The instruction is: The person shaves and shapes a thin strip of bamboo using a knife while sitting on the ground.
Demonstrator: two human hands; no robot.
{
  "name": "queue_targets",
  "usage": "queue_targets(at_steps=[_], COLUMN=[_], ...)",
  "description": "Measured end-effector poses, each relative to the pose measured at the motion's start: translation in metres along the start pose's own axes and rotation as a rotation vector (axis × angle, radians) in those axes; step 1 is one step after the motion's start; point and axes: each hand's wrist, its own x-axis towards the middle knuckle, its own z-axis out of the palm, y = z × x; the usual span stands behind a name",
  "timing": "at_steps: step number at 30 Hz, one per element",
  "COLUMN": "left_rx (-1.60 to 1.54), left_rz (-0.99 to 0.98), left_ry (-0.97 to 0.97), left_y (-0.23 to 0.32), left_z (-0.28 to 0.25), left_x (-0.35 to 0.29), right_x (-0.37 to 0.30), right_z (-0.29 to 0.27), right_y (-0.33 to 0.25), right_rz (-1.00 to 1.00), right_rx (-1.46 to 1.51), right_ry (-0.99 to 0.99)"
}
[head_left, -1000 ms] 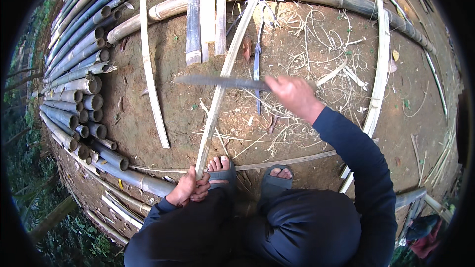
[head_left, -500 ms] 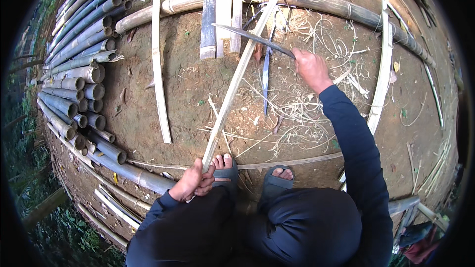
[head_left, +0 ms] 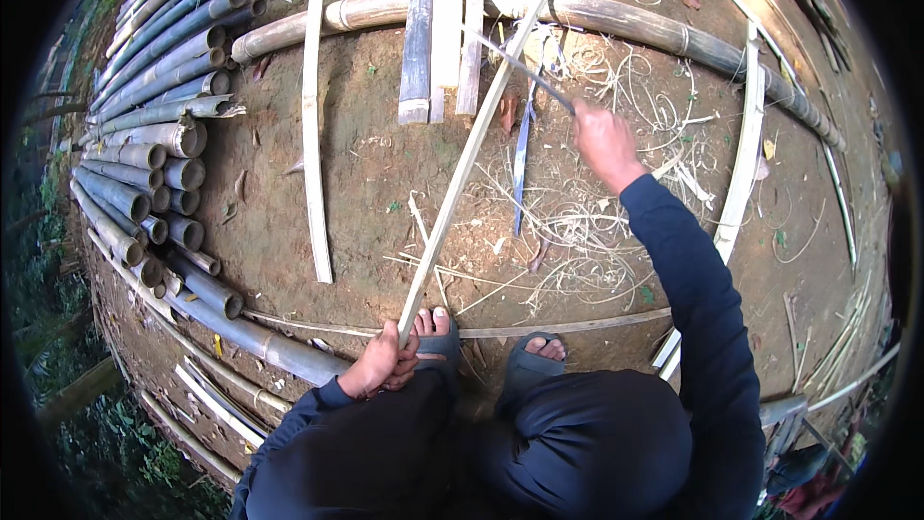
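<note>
My left hand (head_left: 382, 364) is closed round the near end of a long pale bamboo strip (head_left: 453, 195), beside my left foot. The strip slants away to the upper right, its far part lying across a thick bamboo pole (head_left: 616, 14). In my right hand (head_left: 608, 146) is the handle of a long-bladed knife (head_left: 532, 75). Its narrow blade points to the upper left and crosses the strip near the far end; whether it touches the strip, I cannot tell. The fingers of my right hand partly hide the handle.
Cut bamboo poles (head_left: 144, 173) are stacked at the left. Several split bamboo slats (head_left: 416, 58) lean over the thick pole. Curly shavings (head_left: 602, 221) litter the ground right of the strip. Single strips lie at left (head_left: 313, 135) and right (head_left: 745, 154).
The knife has turned: its broad side showed before, and now it appears thinner, its tip farther right and higher. The strip's far end sits slightly lower in view. Both hands keep their grip.
</note>
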Motion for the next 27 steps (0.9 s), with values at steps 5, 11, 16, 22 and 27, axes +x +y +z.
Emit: queue_targets(at_steps=[5, 11, 16, 22, 27], left_rx=[-0.005, 0.012, 0.016, 0.105, 0.008], left_rz=[-0.036, -0.066, -0.068, -0.082, -0.085], left_ry=[-0.042, -0.064, -0.078, -0.046, -0.12], left_y=[-0.003, 0.011, -0.002, 0.002, 0.006], left_z=[-0.01, -0.003, -0.013, -0.014, -0.017], left_x=[-0.002, -0.004, -0.006, -0.006, -0.01], right_x=[-0.033, 0.027, -0.001, 0.057, 0.025], right_z=[0.007, 0.0, 0.006, 0.009, 0.001], right_y=[-0.025, 0.043, -0.006, 0.097, 0.026], right_rz=[-0.555, 0.068, -0.384, 0.245, 0.023], right_rx=[-0.07, -0.093, -0.018, -0.087, 0.077], right_ry=[0.121, 0.01, 0.133, 0.141, 0.005])
